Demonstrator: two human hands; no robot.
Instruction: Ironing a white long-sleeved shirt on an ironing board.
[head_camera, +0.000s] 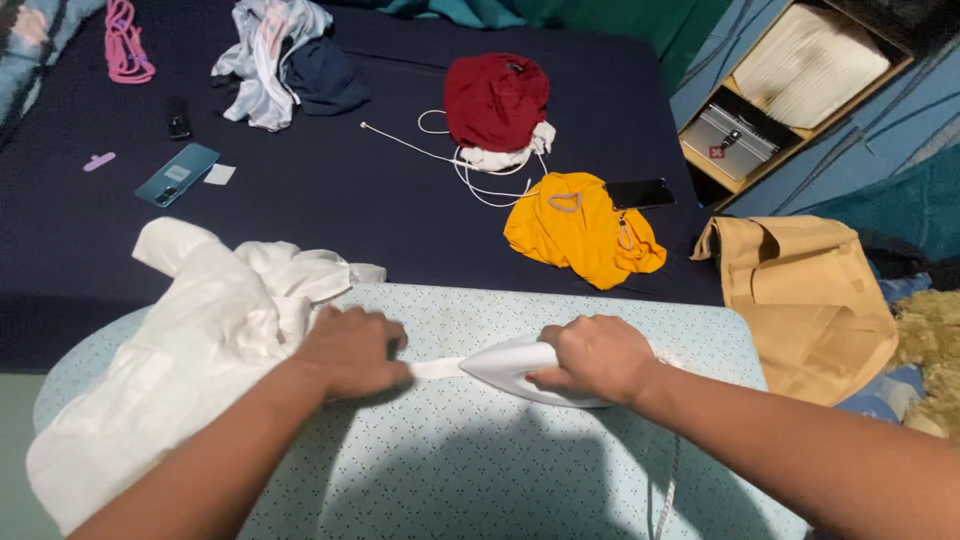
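Dark bedsheet (330, 200) carried: red garment (495, 98) at 12 o'clock, yellow shirt (580, 228) at 1, teal phone (177, 174) at 10, tan garment (810, 300) at 3.

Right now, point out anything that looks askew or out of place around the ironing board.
The white fabric garment lies bunched at the pale patterned ironing board's left end, with only a narrow strip pulled flat between the left hand and the white iron under the right hand. Nothing looks spilled or damaged.

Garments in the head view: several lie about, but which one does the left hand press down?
The white garment on the ironing board, under the left hand; the red, yellow and tan ones lie untouched.
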